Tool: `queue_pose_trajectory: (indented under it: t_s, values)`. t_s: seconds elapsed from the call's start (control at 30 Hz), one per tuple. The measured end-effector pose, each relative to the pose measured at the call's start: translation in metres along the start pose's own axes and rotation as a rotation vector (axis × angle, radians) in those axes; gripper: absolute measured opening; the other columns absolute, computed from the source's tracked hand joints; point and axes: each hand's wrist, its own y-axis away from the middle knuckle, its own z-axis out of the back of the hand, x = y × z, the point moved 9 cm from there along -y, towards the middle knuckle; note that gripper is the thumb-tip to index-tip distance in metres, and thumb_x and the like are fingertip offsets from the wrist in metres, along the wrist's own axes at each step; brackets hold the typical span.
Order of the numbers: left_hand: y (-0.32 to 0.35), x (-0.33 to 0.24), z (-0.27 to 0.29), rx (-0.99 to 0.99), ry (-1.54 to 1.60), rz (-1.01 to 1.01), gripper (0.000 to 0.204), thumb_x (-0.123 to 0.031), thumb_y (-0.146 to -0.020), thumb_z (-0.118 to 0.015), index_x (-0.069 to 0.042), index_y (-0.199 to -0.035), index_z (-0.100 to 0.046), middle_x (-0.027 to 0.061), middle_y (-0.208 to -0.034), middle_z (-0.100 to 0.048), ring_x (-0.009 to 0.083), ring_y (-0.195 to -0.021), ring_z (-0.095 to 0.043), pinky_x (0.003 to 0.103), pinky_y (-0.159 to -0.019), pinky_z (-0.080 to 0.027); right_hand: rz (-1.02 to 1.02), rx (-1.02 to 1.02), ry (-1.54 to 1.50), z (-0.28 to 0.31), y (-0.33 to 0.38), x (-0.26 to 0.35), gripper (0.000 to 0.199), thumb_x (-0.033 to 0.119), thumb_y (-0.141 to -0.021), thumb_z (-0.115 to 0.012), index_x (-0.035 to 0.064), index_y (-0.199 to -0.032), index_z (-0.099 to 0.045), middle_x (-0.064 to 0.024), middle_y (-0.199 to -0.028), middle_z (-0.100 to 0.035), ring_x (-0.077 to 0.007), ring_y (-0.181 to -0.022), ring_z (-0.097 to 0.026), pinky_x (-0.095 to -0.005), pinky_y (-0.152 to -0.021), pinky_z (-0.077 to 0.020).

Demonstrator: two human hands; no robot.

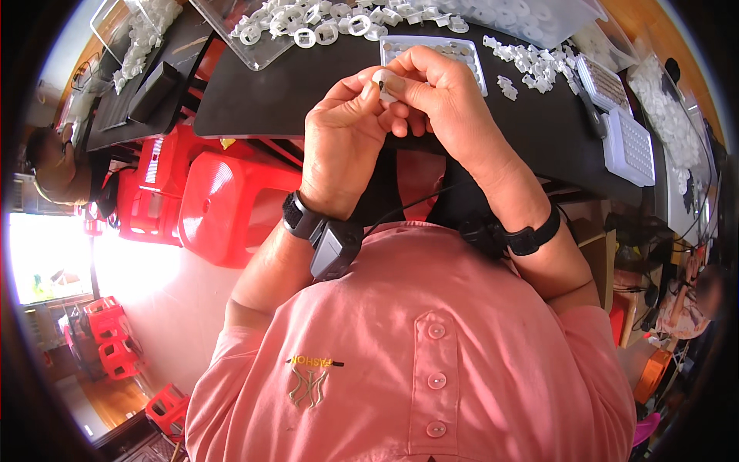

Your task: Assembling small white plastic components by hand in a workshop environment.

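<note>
Above the near edge of the black table [254, 100], my two hands meet at a small white plastic part [387, 94] with a dark spot on it. My left hand [339, 131] pinches it from the left between thumb and fingertips. From the right, the thumb and index finger of my right hand [450, 88] close on the same part, and its other fingers curl beneath. Much of the part is hidden by my fingers. Just beyond my right hand lies a white tray [476, 55] holding rows of small pieces, partly covered by the hand.
White ring-shaped parts [326, 32] lie in a heap at the back, beside a clear bin [258, 58]. Small white pieces [539, 68] are scattered at right, near a black-handled tool [591, 115] and a white slotted tray [630, 150]. Red stools [223, 204] and another person [63, 173] are at left.
</note>
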Motion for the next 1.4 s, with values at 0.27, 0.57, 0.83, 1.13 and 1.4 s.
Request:
queue_pose_trajectory:
  t_s: [0.27, 0.57, 0.83, 1.13, 1.4]
  values:
    - [-0.002, 0.001, -0.003, 0.111, 0.072, 0.000, 0.024, -0.013, -0.103, -0.054, 0.006, -0.118, -0.058, 0.0130, -0.092, -0.065, 0.0232, -0.076, -0.062, 0.034, -0.073, -0.052, -0.110, 0.044, -0.146, -0.001, 0.005, 0.003, 0.015, 0.020, -0.099, -0.062, 0.0055, -0.095, -0.066, 0.0010, -0.069, -0.061, -0.0065, -0.059, -0.060, -0.0200, -0.049, -0.0370]
    - [0.000, 0.000, 0.000, 0.062, 0.012, -0.038, 0.022, -0.008, -0.099, -0.060, 0.005, -0.116, -0.060, 0.0154, -0.099, -0.067, 0.0245, -0.086, -0.066, 0.034, -0.075, -0.053, -0.009, -0.055, -0.019, 0.003, 0.007, 0.010, 0.015, 0.014, -0.096, -0.062, -0.0002, -0.094, -0.066, -0.0043, -0.070, -0.065, -0.0109, -0.060, -0.063, -0.0238, -0.055, -0.0433]
    - [0.001, 0.001, 0.000, 0.114, -0.001, -0.008, 0.026, -0.013, -0.099, -0.061, 0.002, -0.121, -0.063, 0.0129, -0.107, -0.068, 0.0228, -0.089, -0.063, 0.034, -0.077, -0.050, 0.495, -0.191, 0.252, 0.009, 0.031, 0.045, 0.009, -0.001, -0.088, -0.069, 0.0031, -0.094, -0.065, -0.0063, -0.087, -0.060, -0.0157, -0.075, -0.063, -0.0291, -0.065, -0.0502]
    - [0.006, -0.004, -0.005, 0.039, -0.061, -0.048, 0.026, 0.000, -0.092, -0.068, 0.006, -0.117, -0.064, 0.0146, -0.101, -0.069, 0.0211, -0.081, -0.067, 0.032, -0.067, -0.056, 0.461, -0.148, 0.264, 0.007, 0.031, 0.035, 0.010, -0.002, -0.087, -0.069, 0.0032, -0.092, -0.062, -0.0065, -0.084, -0.059, -0.0196, -0.074, -0.062, -0.0308, -0.067, -0.0503]
    - [0.009, 0.002, -0.011, -0.004, -0.205, -0.122, 0.027, 0.003, -0.091, -0.068, 0.008, -0.118, -0.065, 0.0137, -0.095, -0.072, 0.0168, -0.076, -0.067, 0.028, -0.065, -0.056, 0.472, -0.194, 0.317, 0.003, 0.039, 0.026, 0.010, -0.004, -0.094, -0.063, 0.0027, -0.096, -0.056, -0.0061, -0.088, -0.056, -0.0162, -0.071, -0.060, -0.0285, -0.058, -0.0482]
